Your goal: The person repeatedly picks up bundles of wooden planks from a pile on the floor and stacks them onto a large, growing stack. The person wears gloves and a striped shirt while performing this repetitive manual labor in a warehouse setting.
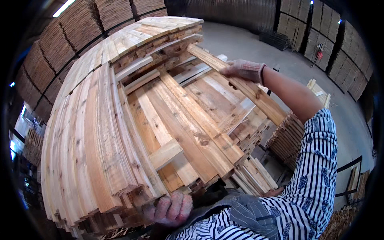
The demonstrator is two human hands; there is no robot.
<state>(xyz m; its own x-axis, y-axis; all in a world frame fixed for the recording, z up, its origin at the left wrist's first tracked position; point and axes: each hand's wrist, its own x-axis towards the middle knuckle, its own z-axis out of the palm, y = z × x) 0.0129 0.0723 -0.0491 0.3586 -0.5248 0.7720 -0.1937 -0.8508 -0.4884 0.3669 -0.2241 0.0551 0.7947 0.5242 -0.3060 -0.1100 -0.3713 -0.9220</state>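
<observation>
A long wooden plank [262, 102] slants across the right side of the stack, and my gloved right hand [243, 71] is closed round it from above. Its far end reaches the raised rows at the back of the stack. My left hand [174, 209], in a stained glove, has its fingers curled at the near ends of the boards. What those fingers hold, if anything, is hidden. Between my hands lie several loose planks [186, 124] in a lower layer, with a short wood block [166, 154] across them. A tightly packed row of boards [86, 144] rises higher on the left.
Beside the main stack on the right stands a smaller pile of wood [285, 136]. Tall lumber stacks line the walls [82, 24] at the back left and far right [322, 44]. Grey concrete floor [236, 38] shows beyond. A dark metal frame [350, 176] stands at the right.
</observation>
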